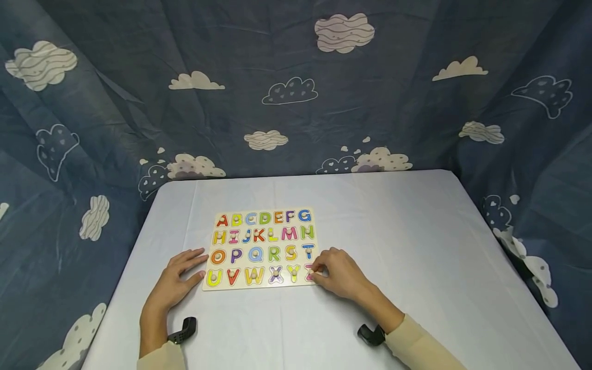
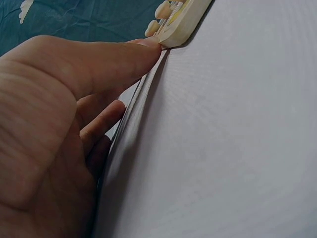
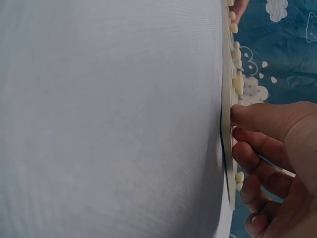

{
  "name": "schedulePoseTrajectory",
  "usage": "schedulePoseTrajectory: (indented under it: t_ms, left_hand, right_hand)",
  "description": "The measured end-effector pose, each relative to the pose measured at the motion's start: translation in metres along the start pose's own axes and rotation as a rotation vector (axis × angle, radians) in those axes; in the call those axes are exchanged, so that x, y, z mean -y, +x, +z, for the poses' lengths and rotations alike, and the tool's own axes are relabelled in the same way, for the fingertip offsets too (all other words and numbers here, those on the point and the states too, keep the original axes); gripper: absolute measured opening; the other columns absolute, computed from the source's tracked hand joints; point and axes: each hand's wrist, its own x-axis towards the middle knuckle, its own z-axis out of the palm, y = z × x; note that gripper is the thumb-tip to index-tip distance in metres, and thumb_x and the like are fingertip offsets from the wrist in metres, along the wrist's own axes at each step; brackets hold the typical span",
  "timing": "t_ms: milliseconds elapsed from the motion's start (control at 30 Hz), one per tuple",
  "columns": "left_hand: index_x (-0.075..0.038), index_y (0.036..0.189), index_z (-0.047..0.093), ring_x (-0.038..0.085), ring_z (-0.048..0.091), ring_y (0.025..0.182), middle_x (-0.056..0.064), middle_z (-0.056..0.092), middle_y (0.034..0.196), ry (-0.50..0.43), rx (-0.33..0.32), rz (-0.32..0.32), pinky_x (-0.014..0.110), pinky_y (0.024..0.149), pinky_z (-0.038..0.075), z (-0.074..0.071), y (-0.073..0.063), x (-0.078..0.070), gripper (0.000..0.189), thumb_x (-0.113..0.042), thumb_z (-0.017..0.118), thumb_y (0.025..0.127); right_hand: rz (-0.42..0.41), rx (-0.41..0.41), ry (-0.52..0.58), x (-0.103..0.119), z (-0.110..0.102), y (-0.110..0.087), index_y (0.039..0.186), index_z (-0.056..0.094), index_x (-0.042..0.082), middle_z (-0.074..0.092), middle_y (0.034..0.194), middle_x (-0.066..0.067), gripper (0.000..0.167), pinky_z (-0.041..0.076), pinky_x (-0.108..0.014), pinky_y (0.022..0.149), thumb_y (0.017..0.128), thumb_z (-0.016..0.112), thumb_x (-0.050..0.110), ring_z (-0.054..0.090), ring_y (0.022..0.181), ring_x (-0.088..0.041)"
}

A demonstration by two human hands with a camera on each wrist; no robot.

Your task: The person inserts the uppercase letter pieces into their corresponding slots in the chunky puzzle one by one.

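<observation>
A pale wooden alphabet puzzle board (image 1: 242, 264) lies flat, its colourful letter pieces set in rows, each with a small knob. My right hand (image 1: 339, 272) is at the lower right corner, thumb and forefinger pinching the pink letter Z piece (image 1: 308, 278), which they partly cover. From the right wrist, the thumb (image 3: 262, 119) and fingertips meet close over the board's face; the Z's knob is hidden behind them. My left hand (image 1: 178, 277) rests beside the left edge with fingers extended. In the left wrist view its thumb (image 2: 119, 59) touches the board's corner (image 2: 183, 34).
A white cloth covers the table (image 1: 393, 221) under the board. Behind and around it hangs a dark blue curtain (image 1: 287, 41) with cloud prints. Black devices are worn on the left wrist (image 1: 185, 330) and the right wrist (image 1: 371, 335).
</observation>
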Motion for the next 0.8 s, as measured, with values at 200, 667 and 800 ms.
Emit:
schedulePoseTrajectory:
  t_ms: [200, 667, 800]
  left_hand:
    - [-0.012, 0.139, 0.066, 0.041, 0.027, 0.152, 0.012, 0.051, 0.156, 0.007, -0.012, 0.02, 0.073, 0.118, 0.024, 0.0, 0.0, 0.0, 0.048, -0.019, 0.077, 0.093]
    - [-0.012, 0.137, 0.067, 0.041, 0.027, 0.152, 0.011, 0.051, 0.156, -0.002, 0.004, 0.006, 0.072, 0.119, 0.023, 0.006, -0.001, 0.0, 0.045, -0.022, 0.075, 0.094]
    - [-0.014, 0.138, 0.067, 0.04, 0.028, 0.152, 0.009, 0.051, 0.156, 0.011, 0.012, -0.008, 0.071, 0.119, 0.023, 0.01, -0.007, 0.003, 0.045, -0.021, 0.075, 0.094]
  right_hand:
    - [0.017, 0.001, 0.023, -0.001, 0.001, -0.002, 0.088, 0.079, 0.02, 0.068, 0.078, 0.018, 0.013, 0.046, -0.023, 0.07, 0.082, 0.088, 0.027, 0.056, 0.075, -0.005]
    - [0.137, 0.043, 0.094, -0.03, -0.017, -0.026, 0.108, 0.077, 0.016, 0.058, 0.08, 0.017, 0.023, 0.043, -0.022, 0.07, 0.089, 0.081, 0.028, 0.054, 0.077, -0.012]
    - [0.166, 0.002, 0.091, -0.045, -0.023, -0.043, 0.107, 0.077, 0.017, 0.059, 0.081, 0.019, 0.021, 0.046, -0.023, 0.071, 0.09, 0.082, 0.028, 0.054, 0.078, -0.01]
